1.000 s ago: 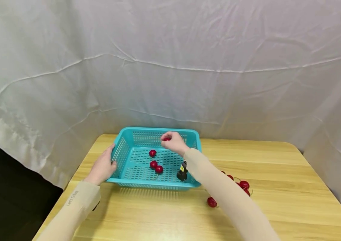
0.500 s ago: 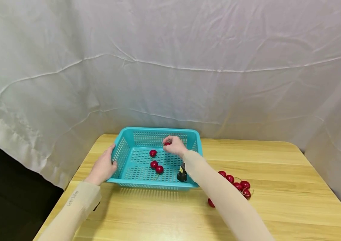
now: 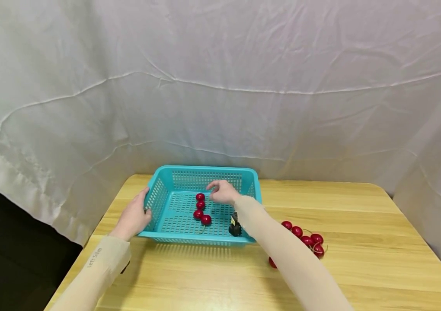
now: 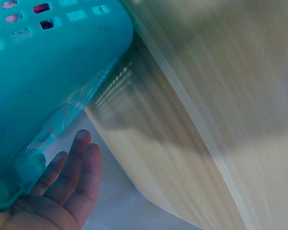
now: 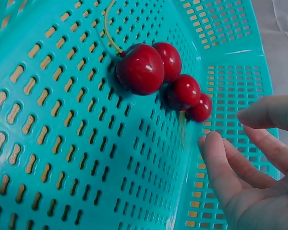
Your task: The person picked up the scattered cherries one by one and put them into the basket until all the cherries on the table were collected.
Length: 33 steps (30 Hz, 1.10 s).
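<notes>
My left hand (image 3: 132, 217) grips the left rim of a turquoise plastic basket (image 3: 205, 239), thumb on the inner side. In the left wrist view its fingers (image 4: 80, 172) extend along the outside wall. My right hand (image 3: 223, 192) hovers inside the basket's right half, holding nothing, its thumb and fingertips parted in the right wrist view. Several red cherries lie in a row on the slotted floor just left of it, including a nearest cherry (image 5: 140, 69) with a green stem and a far cherry (image 5: 201, 107) close to the fingertips.
More red cherries (image 3: 307, 240) with stems lie on the wooden table (image 3: 368, 220) right of the basket, partly behind the right sleeve (image 3: 286, 250). A black wrist device (image 3: 234, 224) hangs below the right cuff. Pale cloth (image 3: 220, 86) hangs behind the table.
My right hand has lowered into the basket and let go of a cherry, which lies with the others in a row. The left hand stays on the rim.
</notes>
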Each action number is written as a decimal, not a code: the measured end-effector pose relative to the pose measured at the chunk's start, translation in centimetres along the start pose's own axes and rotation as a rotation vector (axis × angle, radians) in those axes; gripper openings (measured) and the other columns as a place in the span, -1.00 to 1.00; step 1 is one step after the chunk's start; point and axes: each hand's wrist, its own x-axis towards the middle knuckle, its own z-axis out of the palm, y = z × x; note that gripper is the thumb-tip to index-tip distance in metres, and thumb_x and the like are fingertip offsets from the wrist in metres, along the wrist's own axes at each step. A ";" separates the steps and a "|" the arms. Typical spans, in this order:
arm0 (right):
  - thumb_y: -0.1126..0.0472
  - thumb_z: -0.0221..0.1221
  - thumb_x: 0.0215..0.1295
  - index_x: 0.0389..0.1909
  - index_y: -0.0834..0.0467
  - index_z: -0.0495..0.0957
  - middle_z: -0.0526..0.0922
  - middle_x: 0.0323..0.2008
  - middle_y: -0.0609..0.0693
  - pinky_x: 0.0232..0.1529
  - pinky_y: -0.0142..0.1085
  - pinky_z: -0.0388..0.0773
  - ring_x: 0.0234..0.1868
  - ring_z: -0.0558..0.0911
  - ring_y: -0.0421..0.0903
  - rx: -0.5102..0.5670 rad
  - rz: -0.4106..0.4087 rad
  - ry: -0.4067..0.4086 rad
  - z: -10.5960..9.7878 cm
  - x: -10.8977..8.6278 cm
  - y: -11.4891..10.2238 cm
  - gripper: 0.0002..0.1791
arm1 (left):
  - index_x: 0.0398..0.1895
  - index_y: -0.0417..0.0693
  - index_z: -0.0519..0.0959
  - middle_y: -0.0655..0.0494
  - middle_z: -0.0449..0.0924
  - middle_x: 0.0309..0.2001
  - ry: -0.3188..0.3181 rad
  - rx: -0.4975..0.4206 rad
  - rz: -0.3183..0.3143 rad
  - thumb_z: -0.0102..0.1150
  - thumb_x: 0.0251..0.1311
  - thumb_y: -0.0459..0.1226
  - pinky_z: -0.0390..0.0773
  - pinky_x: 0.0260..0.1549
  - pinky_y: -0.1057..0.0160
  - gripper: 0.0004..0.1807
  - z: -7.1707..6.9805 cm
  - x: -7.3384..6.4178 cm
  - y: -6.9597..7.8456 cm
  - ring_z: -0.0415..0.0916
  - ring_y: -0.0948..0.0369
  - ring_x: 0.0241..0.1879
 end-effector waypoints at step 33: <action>0.34 0.15 0.35 0.09 0.25 0.60 0.70 0.03 0.23 0.01 -0.21 0.70 -0.04 0.74 0.07 -0.023 -0.320 0.227 -11.0 -9.8 0.5 -0.69 | 0.60 -0.30 -0.17 -0.48 -0.02 0.54 -0.050 -0.077 0.056 -0.12 0.40 -0.41 0.25 0.37 -0.38 -0.22 -0.6 0.9 -0.4 0.13 -0.41 0.44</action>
